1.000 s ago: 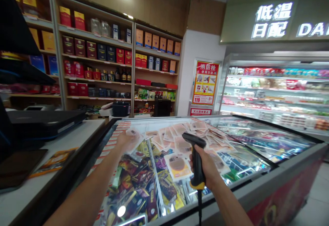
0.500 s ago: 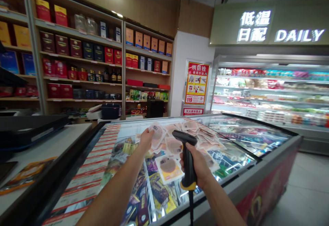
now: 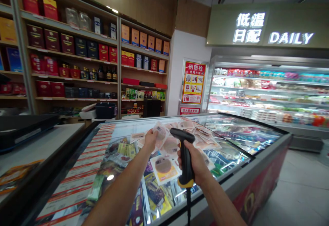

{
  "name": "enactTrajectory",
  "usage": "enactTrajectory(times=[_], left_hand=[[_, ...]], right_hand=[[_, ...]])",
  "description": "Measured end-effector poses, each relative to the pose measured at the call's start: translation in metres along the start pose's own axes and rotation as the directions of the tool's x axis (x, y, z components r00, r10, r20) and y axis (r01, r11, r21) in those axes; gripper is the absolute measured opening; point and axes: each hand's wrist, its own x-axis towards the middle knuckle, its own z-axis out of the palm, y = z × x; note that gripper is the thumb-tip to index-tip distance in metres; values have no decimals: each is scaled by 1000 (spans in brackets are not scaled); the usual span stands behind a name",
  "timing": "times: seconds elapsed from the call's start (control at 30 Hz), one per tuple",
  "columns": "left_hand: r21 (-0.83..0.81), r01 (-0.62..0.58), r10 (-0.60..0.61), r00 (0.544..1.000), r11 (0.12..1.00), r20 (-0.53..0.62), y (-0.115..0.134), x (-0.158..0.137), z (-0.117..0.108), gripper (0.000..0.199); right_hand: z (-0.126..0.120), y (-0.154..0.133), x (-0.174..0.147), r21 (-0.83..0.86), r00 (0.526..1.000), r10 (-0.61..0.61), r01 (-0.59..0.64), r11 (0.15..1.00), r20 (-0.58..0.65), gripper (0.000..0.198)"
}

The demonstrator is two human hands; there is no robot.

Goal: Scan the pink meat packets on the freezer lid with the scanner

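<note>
My right hand is wrapped round the grip of a black and yellow barcode scanner, whose head points left and whose cable hangs down. Pinched in my left hand is a clear flat food packet with a small barcode label, raised a little in front of the scanner head. Below them, several similar packets lie overlapping on the freezer's glass top. Nearest to me, one packet with a yellow and white front lies flat, showing a round brown item.
Frozen goods show through the glass, and a row of price strips runs along its left side. A counter with a black device stands at left. Behind are shelves of boxed goods and a lit chiller.
My left hand has moved slightly right with the packet, closer to the scanner head, and the packet's barcode label shows more clearly. The view has turned a little to the right.
</note>
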Motion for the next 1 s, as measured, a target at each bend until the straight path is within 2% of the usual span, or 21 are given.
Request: enactTrajectory(times=[0.13, 0.27, 0.47, 0.6, 0.7, 0.8, 0.87, 0.9, 0.97, 1.0], left_hand=[[28, 42, -42, 999, 999, 9, -3, 0, 4, 18], [73, 31, -28, 999, 997, -32, -4, -2, 9, 18], [243, -1, 14, 999, 970, -53, -14, -11, 30, 49], [448, -90, 96, 995, 889, 11, -15, -24, 46, 61], [584, -174, 164, 984, 793, 70, -8, -31, 33, 71], [710, -197, 175, 979, 676, 105, -3, -36, -1, 76], [900, -168, 93, 985, 402, 143, -4, -42, -24, 82], [938, -165, 39, 986, 303, 161, -6, -45, -33, 84], [967, -203, -16, 978, 153, 208, -11, -52, -42, 84], [970, -219, -22, 975, 110, 222, -14, -54, -42, 84]], right_hand=[[-2, -1, 2, -2, 1000, 1, -1, 1000, -23, 32], [-6, -5, 4, 8, 997, 2, -2, 1000, -73, 32], [-16, -14, 5, 35, 992, -17, 21, 999, -122, 28], [-26, -17, 7, 3, 988, -40, 41, 999, -152, 28], [-35, -18, 10, -14, 981, -57, 55, 998, -186, 31], [-44, -16, 12, 9, 977, -59, 63, 998, -205, 33], [-48, -14, 13, 36, 976, -51, 60, 998, -213, 34], [-50, -12, 14, 48, 975, -45, 57, 997, -216, 34], [-51, -8, 17, 58, 974, -30, 44, 997, -222, 34], [-51, -5, 19, 60, 974, -21, 35, 998, -226, 34]])
